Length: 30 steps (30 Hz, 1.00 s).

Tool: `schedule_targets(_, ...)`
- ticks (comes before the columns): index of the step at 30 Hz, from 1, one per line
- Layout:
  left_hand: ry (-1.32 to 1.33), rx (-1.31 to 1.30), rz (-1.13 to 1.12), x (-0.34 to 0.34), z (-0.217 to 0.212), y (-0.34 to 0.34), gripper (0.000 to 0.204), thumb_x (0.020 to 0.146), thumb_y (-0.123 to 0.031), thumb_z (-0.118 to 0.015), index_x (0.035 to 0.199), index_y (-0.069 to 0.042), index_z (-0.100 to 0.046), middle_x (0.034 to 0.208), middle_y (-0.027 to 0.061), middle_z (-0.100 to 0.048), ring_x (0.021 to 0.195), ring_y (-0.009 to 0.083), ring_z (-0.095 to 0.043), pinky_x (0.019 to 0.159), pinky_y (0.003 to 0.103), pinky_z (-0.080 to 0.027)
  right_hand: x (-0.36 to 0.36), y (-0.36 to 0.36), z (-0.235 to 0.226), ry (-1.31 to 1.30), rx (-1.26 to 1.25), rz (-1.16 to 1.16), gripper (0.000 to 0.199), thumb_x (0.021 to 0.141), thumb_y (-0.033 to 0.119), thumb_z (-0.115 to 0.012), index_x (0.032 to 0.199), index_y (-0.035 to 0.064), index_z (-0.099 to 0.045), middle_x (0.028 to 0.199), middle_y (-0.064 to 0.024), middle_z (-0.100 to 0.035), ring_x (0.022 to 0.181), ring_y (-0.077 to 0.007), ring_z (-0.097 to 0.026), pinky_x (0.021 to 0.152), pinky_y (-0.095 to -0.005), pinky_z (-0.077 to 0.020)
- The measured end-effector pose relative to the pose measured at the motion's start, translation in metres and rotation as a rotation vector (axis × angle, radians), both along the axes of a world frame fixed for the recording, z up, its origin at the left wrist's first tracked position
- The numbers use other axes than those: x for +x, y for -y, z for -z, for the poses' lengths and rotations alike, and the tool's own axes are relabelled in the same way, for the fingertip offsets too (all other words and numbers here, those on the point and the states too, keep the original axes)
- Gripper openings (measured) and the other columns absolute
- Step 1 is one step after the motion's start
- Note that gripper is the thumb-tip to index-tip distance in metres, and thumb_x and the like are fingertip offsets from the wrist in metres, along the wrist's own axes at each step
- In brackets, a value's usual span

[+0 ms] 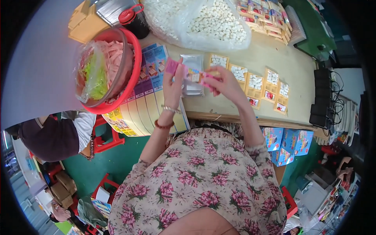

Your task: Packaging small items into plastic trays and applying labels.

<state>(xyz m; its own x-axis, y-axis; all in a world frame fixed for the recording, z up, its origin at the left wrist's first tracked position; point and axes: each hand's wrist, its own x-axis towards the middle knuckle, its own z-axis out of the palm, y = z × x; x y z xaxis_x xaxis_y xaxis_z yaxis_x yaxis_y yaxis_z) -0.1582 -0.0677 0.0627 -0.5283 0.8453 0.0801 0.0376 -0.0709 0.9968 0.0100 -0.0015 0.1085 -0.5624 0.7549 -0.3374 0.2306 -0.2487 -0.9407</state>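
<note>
Holding: a small pink packet [194, 74] is pinched between both hands, raised just above the table edge in front of the person.
Packet axis: its long side runs left to right, spanning the gap from one hand to the other.
Left hand [173, 87]: fingers upright and pressed together on the packet's left end, thumb side toward the packet; a bangle and a bead bracelet sit on the wrist.
Right hand [223, 83]: fingertips curled and pinching the right end; it looks equally close, so neither hand is nearer.
Beneath: a silver foil pouch [192, 72] lies flat on the table [274, 51], directly under the packet.
Right of it: a row of yellow cards [254, 84] carrying white pieces.
Left: a red basin [131, 84] of pink and green strips, resting on printed sheets [150, 105].
Far side: a clear bag of white pellets [213, 21].
</note>
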Motion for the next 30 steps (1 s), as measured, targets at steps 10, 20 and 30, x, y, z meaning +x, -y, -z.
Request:
schedule_targets(10, -0.078, -0.128, 0.167, -0.019, 0.026, -0.024, 0.035, 0.093, -0.024, -0.046, 0.121, -0.004, -0.053, 0.116, 0.0108, -0.057, 0.107, 0.0165, -0.05, 0.092, 0.027, -0.036, -0.01, -0.046, 0.043, 0.072, -0.117, -0.136, 0.025, 0.083, 0.028, -0.063, 0.077, 0.0058, -0.054, 0.055, -0.0002, -0.052, 0.043, -0.0053, -0.047, 0.038, -0.0192, -0.0354)
schedule_targets(20, -0.325, 0.022, -0.009, -0.012, 0.022, -0.017, 0.035, 0.092, -0.023, -0.045, 0.121, -0.005, -0.053, 0.132, 0.017, -0.042, 0.123, 0.0253, -0.039, 0.1, 0.03, -0.029, -0.01, -0.032, 0.031, 0.003, -0.035, -0.052, 0.028, 0.082, 0.029, -0.064, 0.084, 0.0032, -0.054, 0.06, -0.0009, -0.055, 0.045, -0.0048, -0.047, 0.039, -0.0185, -0.0356)
schedule_targets(30, 0.125, -0.078, 0.137, -0.014, 0.042, -0.03, 0.039, 0.094, -0.024, -0.044, 0.125, -0.001, -0.048, 0.114, 0.0024, -0.055, 0.098, 0.0082, -0.049, 0.087, 0.021, -0.036, -0.023, -0.017, 0.051, 0.167, 0.086, 0.077, 0.038, 0.082, 0.032, -0.063, 0.102, -0.0002, -0.057, 0.063, -0.0034, -0.058, 0.046, -0.0078, -0.051, 0.04, -0.0215, -0.0399)
